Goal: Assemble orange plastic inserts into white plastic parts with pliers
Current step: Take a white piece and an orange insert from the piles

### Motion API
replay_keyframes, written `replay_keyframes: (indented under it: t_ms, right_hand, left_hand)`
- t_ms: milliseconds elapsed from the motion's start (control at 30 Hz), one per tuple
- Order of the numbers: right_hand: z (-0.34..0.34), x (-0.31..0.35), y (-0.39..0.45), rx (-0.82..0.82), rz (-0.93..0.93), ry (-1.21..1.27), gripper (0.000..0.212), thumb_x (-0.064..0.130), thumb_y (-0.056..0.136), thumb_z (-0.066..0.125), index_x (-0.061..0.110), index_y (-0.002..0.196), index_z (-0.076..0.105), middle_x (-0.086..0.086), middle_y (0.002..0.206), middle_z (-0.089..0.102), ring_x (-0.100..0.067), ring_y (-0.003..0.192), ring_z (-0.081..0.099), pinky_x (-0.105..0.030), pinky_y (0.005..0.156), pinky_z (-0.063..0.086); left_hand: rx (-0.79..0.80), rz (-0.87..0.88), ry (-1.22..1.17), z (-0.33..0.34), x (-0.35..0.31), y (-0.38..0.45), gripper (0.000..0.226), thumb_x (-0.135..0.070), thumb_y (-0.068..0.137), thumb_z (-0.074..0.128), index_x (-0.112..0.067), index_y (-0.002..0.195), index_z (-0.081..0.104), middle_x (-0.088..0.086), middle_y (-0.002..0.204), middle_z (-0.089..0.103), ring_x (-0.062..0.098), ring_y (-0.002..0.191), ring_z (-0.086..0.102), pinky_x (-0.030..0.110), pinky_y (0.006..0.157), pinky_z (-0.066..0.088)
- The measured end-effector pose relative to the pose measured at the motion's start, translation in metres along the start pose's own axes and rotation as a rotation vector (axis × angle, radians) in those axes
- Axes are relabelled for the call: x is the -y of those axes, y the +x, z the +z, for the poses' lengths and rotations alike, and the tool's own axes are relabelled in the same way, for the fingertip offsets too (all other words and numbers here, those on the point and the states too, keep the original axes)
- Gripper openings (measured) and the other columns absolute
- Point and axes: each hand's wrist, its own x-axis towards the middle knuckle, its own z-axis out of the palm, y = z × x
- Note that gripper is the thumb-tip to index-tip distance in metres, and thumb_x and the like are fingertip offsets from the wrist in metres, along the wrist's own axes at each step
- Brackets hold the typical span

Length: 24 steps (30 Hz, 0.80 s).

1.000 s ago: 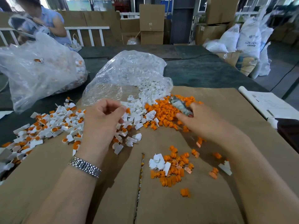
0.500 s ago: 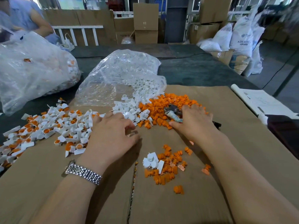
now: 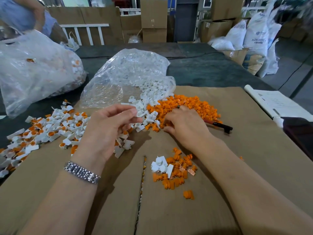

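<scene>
A: Grip check. Right hand (image 3: 184, 122) lies knuckles-up on the orange inserts pile (image 3: 186, 106), fingers curled into it. Whether it pinches one I can't tell. Pliers (image 3: 218, 124) are let go since half a second ago and lie on the cardboard (image 3: 237, 167) with the handle poking out beside that hand.

B: Left?

A: Left hand (image 3: 108, 131) has lifted off the desk (image 3: 203, 68). Its fingers sit loosely curled and look empty, just beside the white parts (image 3: 145, 106) spilling from the clear bag (image 3: 128, 73).

B: Meaning?

A: Probably restocking, one insert and one white part. Pressing comes after. The finished pile (image 3: 44, 129) stays at left, the small mixed heap (image 3: 172, 170) near the wrists.
</scene>
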Motion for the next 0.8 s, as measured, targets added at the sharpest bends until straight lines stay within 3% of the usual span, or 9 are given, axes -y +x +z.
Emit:
replay_keyframes:
  t_ms: [133, 333, 533, 700, 800]
  right_hand:
    - [-0.005, 0.002, -0.004, -0.037, 0.011, 0.089, 0.022, 0.031, 0.102, 0.051, 0.021, 0.114, 0.066, -0.002, 0.107, 0.069, -0.022, 0.103, 0.06, -0.037, 0.086, 0.048]
    - [-0.014, -0.003, -0.006, -0.103, 0.096, 0.314, 0.015, 0.018, 0.099, 0.059, 0.017, 0.109, 0.07, 0.0, 0.109, 0.068, -0.017, 0.1, 0.062, -0.033, 0.087, 0.051]
    - [-0.032, 0.002, -0.015, -0.231, 0.149, 1.005, 0.011, 0.013, 0.094, 0.07, 0.02, 0.101, 0.075, 0.005, 0.094, 0.075, -0.007, 0.087, 0.072, -0.028, 0.088, 0.058]
    - [-0.044, 0.009, -0.02, -0.299, 0.055, 1.243, 0.011, 0.01, 0.09, 0.074, 0.017, 0.099, 0.075, 0.002, 0.09, 0.077, -0.011, 0.086, 0.074, -0.025, 0.085, 0.059]
    - [-0.045, 0.013, -0.021, -0.305, 0.027, 1.26, 0.011, 0.01, 0.09, 0.075, 0.017, 0.098, 0.075, 0.002, 0.094, 0.077, -0.01, 0.09, 0.073, -0.024, 0.086, 0.058]
  left_hand:
    - [0.038, -0.127, -0.316, -0.001, -0.001, 0.006, 0.02, -0.007, 0.069, 0.081, -0.006, 0.087, 0.074, 0.014, 0.088, 0.076, 0.03, 0.094, 0.077, 0.023, 0.067, 0.061]
    - [0.122, -0.209, -0.467, 0.002, -0.001, 0.004, 0.011, 0.007, 0.074, 0.074, -0.004, 0.074, 0.074, 0.02, 0.096, 0.075, 0.036, 0.103, 0.075, 0.025, 0.069, 0.062]
    - [0.258, -0.233, -0.463, 0.011, -0.002, -0.001, 0.024, 0.009, 0.077, 0.071, -0.009, 0.063, 0.077, 0.009, 0.067, 0.073, 0.036, 0.112, 0.072, 0.027, 0.082, 0.062]
    - [0.285, -0.253, -0.482, 0.012, -0.001, -0.002, 0.013, 0.006, 0.071, 0.077, -0.004, 0.079, 0.079, 0.024, 0.098, 0.076, 0.035, 0.109, 0.073, 0.026, 0.077, 0.062]
    - [0.238, -0.204, -0.408, 0.013, 0.002, -0.001, 0.013, 0.0, 0.072, 0.078, -0.01, 0.08, 0.081, 0.018, 0.098, 0.078, 0.029, 0.097, 0.077, 0.022, 0.068, 0.061]
